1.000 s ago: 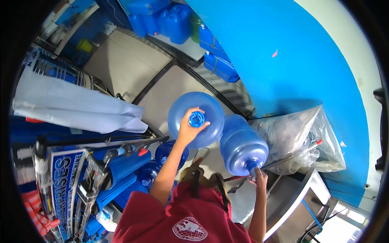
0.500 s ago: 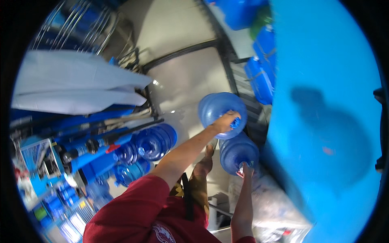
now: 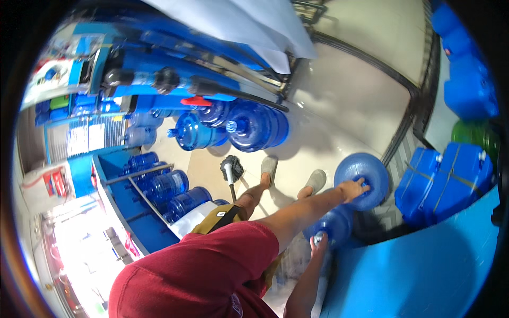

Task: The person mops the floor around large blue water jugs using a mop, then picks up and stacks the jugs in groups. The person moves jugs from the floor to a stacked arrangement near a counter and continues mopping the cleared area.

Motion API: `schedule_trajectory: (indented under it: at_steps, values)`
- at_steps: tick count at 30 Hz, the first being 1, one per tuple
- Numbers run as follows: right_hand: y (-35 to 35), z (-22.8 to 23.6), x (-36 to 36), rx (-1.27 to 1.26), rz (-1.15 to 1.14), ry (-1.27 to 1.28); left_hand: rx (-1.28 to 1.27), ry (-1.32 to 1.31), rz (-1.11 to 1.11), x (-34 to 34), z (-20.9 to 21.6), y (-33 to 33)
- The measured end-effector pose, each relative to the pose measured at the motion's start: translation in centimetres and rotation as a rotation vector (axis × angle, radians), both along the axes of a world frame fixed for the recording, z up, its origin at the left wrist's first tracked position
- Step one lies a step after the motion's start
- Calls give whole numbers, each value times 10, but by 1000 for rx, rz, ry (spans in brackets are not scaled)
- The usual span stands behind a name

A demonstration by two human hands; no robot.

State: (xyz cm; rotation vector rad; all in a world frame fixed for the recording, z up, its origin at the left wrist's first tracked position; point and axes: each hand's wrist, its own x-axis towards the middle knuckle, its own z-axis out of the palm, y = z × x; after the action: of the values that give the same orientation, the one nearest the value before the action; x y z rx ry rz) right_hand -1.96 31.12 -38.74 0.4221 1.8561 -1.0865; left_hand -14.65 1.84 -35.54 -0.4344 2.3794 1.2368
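Two large translucent blue water jugs are in my hands, side by side at the right of centre. My left hand is closed round the neck of the farther jug, whose rounded top faces me. Nearer to me, my right hand grips the neck of the second jug. My left forearm hides part of that nearer jug. The two jugs appear to touch or overlap. Whether they rest on the floor I cannot tell.
Several full blue water jugs stand on the floor left of my feet. A mop and a blue rack with more jugs are at left. Strapped blue containers stand at right, beyond a blue panel.
My view has turned, so the surroundings have shifted and the rack and mop now show at left. Both hands still hold the same jugs, which appear farther right and lower in view.
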Motion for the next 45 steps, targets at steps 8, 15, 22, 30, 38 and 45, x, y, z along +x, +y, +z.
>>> schedule_trajectory:
  at_steps: [8,15,22,30,38,45]
  values:
    - [5,4,-57,310,-501,-251,-99,99,225,4,10,22]
    - [-3,9,-44,262,-408,-247,-25,196,327,-25,1,8]
    - [-27,39,-33,145,-407,-237,70,188,305,6,5,15]
    - [-60,68,5,451,30,26,292,109,753,231,33,-16]
    - [-219,118,105,140,903,148,-742,-452,1314,797,93,-87]
    - [-275,144,176,62,1164,0,-1194,-390,1915,1116,325,-106]
